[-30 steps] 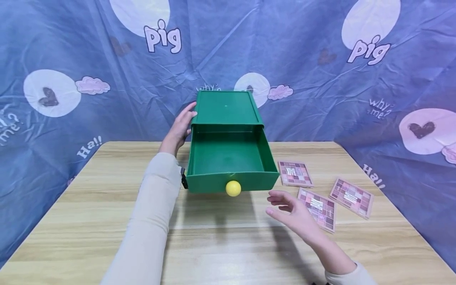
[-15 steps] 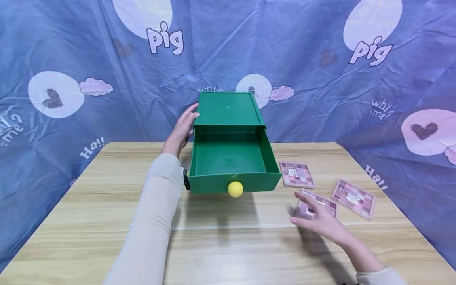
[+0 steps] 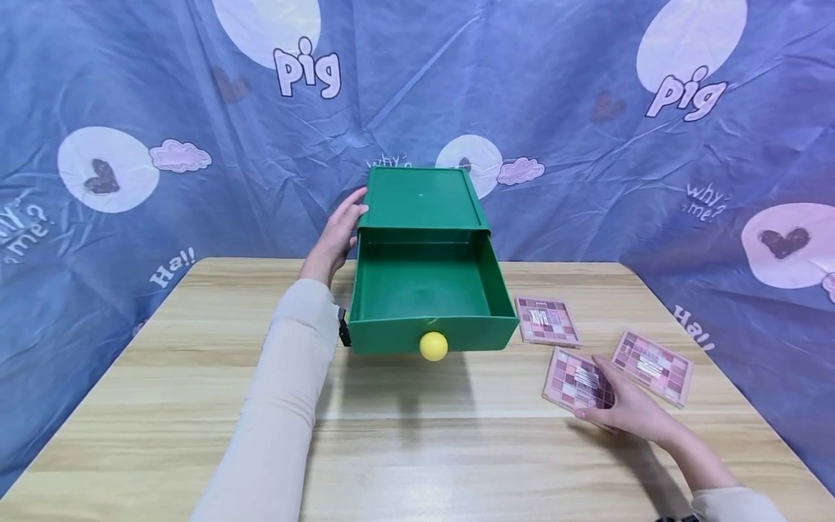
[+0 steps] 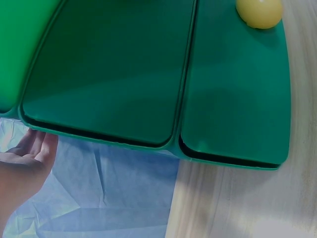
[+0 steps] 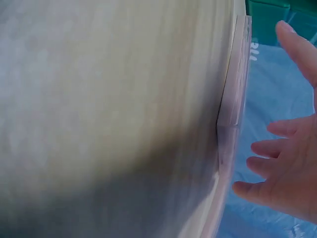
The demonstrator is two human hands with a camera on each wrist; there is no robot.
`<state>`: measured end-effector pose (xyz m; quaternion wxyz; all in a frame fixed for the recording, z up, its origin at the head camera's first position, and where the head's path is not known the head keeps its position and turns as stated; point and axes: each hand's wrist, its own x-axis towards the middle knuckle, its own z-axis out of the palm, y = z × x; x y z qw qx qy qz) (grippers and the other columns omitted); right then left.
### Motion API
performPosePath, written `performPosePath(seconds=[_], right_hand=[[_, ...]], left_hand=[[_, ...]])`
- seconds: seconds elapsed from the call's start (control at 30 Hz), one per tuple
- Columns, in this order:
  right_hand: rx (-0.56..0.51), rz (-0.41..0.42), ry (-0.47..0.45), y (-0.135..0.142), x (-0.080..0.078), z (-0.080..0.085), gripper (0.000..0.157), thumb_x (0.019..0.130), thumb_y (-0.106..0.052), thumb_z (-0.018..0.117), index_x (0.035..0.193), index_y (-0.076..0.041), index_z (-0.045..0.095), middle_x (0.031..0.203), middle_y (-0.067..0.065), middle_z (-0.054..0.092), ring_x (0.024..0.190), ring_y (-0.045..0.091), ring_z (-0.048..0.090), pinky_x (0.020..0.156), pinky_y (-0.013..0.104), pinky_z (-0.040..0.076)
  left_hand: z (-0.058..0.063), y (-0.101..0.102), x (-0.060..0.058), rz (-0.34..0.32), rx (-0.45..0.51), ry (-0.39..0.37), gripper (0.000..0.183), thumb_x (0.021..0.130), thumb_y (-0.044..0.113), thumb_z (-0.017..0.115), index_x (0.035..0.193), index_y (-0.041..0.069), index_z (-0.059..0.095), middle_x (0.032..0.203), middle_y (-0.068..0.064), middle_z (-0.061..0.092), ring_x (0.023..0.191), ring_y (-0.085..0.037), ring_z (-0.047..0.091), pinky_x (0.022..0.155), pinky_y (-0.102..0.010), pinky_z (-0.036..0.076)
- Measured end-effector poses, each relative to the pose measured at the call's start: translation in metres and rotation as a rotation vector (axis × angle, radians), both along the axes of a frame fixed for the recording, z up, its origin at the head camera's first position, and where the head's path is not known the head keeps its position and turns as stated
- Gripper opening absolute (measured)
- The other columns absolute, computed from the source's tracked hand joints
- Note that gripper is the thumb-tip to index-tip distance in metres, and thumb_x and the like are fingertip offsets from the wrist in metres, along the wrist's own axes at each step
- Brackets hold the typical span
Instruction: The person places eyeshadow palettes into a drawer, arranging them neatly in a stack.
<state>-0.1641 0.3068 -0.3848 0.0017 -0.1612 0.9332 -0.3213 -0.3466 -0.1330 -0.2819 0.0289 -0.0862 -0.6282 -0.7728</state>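
Straight-fingered left hand (image 3: 335, 235) touches green plastic drawer-box (image 3: 422, 206). Right of box, spread-fingered right hand (image 3: 631, 415) overhangs pink rectangular palette (image 3: 574, 380). Blue fabric backdrop (image 3: 261, 167) reads "pig"

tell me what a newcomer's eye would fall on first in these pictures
Probably the green box at the centre of the head view, its drawer pulled open, a bright yellow knob on the drawer's front, the left hand at the box's left side. Next, likely the three pink palettes on the table to its right, the right hand over the nearest one. Behind it all, the blue backdrop printed with "pig" stands out.
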Motion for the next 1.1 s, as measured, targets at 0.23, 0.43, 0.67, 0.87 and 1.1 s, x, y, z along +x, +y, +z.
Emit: performPosePath(seconds=[0.23,0.43,0.67,0.87,1.1], right_hand=[[0.034,0.014,0.033,0.01,-0.004,-0.008,0.096,0.059,-0.021,0.076,0.126,0.019,0.019,0.121,0.041,0.024,0.108,0.054,0.022,0.083,0.061,0.019],[0.008,-0.009,-0.024,0.02,-0.006,-0.013,0.099,0.059,-0.022,0.076,0.127,0.018,0.016,0.123,0.041,0.018,0.111,0.055,0.015,0.084,0.063,0.014],[0.015,0.003,-0.004,0.025,-0.004,-0.017,0.097,0.059,-0.02,0.076,0.126,0.019,0.018,0.122,0.042,0.018,0.11,0.055,0.019,0.09,0.057,0.013],[0.012,0.01,-0.013,0.029,0.001,-0.021,0.096,0.061,-0.018,0.075,0.127,0.018,0.015,0.124,0.041,0.016,0.11,0.053,0.02,0.09,0.011,0.004],[-0.003,-0.001,-0.047,0.029,0.004,-0.021,0.099,0.062,-0.019,0.075,0.129,0.017,0.011,0.125,0.041,0.016,0.11,0.052,0.019,0.082,0.002,0.002]], left_hand=[[0.0,0.0,0.0,0.009,-0.013,-0.007,0.049,0.082,0.02,0.046,0.131,0.021,0.039,0.127,-0.005,0.036,0.111,-0.018,0.036,0.092,-0.043,0.024],[0.001,0.001,0.001,0.005,-0.023,-0.004,0.049,0.083,0.02,0.046,0.131,0.021,0.038,0.13,-0.004,0.034,0.113,-0.018,0.035,0.093,-0.043,0.023],[0.001,0.002,0.002,-0.004,-0.027,0.004,0.049,0.083,0.021,0.045,0.132,0.021,0.037,0.13,-0.004,0.033,0.113,-0.018,0.035,0.093,-0.043,0.024],[0.0,0.001,0.001,-0.005,-0.026,0.012,0.049,0.083,0.021,0.046,0.132,0.021,0.037,0.131,-0.003,0.032,0.112,-0.018,0.034,0.092,-0.043,0.024],[-0.001,0.001,0.0,0.004,-0.036,0.004,0.05,0.082,0.023,0.047,0.131,0.023,0.038,0.133,-0.002,0.029,0.114,-0.017,0.032,0.092,-0.043,0.024]])
